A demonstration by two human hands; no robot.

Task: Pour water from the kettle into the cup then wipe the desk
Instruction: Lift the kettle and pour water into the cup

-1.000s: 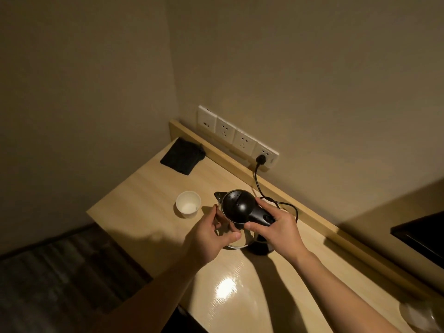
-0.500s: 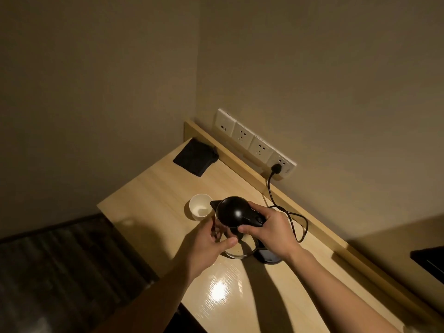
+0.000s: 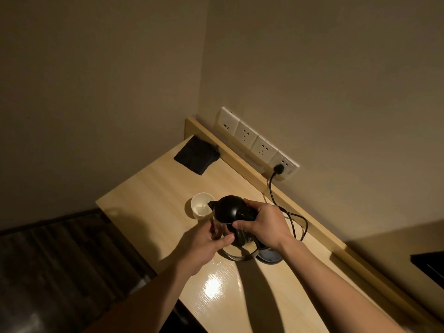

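You're mid-pour: right hand (image 3: 265,225) grips kettle (image 3: 230,210) handle, left hand (image 3: 204,243) steadies its body, spout over cup (image 3: 200,207); wiping desk (image 3: 149,193) remains.

The kettle (image 3: 229,210) has a glossy black lid and handle above a clear glass body that picks up amber reflections. The cup (image 3: 201,207) is plain white, inside and out. The desk (image 3: 156,188) is pale yellowish wood with a fine straight grain, one bright white glare patch on its near part and dark shadow bands under the arms. The cloth (image 3: 195,157) in the far corner is black, no pattern discernible. The sockets (image 3: 258,143) are white; the plug (image 3: 278,168) and cord (image 3: 298,218) are black. The kettle base (image 3: 270,257) is dark blue-black. The walls (image 3: 312,68) are plain beige, the floor (image 3: 60,260) dark brown with faint stripes
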